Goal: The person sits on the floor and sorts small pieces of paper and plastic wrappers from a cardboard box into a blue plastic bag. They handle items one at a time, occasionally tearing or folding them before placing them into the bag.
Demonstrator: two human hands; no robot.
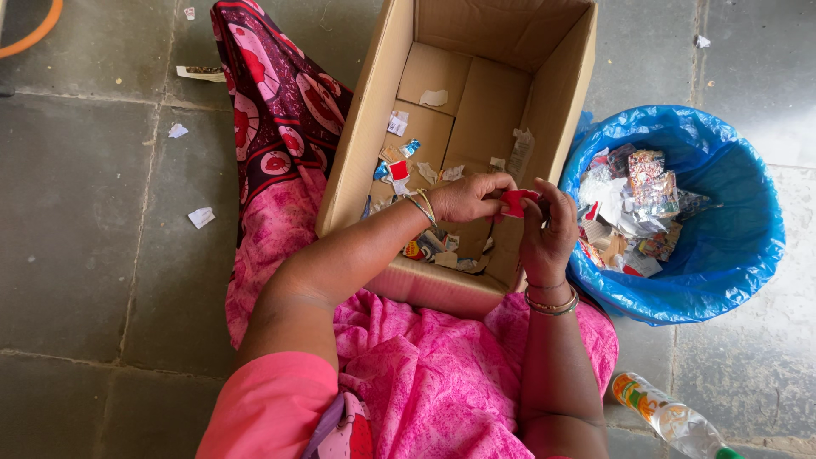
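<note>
Head view. Left hand [467, 197] and right hand [548, 234] meet over the near right corner of the cardboard box [374, 127]. Both are closed in a pinch on one small red scrap [517, 201], left fingertips on its left edge, right fingertips on its right side. The scrap hangs in the air between them, above the box wall, just left of the bin.

Step in hand, as I judge it: working the scrap apart or peeling it between the two pinches. The next move calls for a firm grip on each side and a steady pull in opposite directions, since the piece is small and could slip.

Containers. Box: open, flaps up, floor scattered with bits of paper and wrapper, most gathered toward the near side. Bin with blue liner [722, 255], right of the box and touching its corner: holds crumpled wrappers and foil, piled on its left half.

Plastic bottle [667, 416] lies on the floor, near right. Loose paper bits [201, 217] on the floor, left.
</note>
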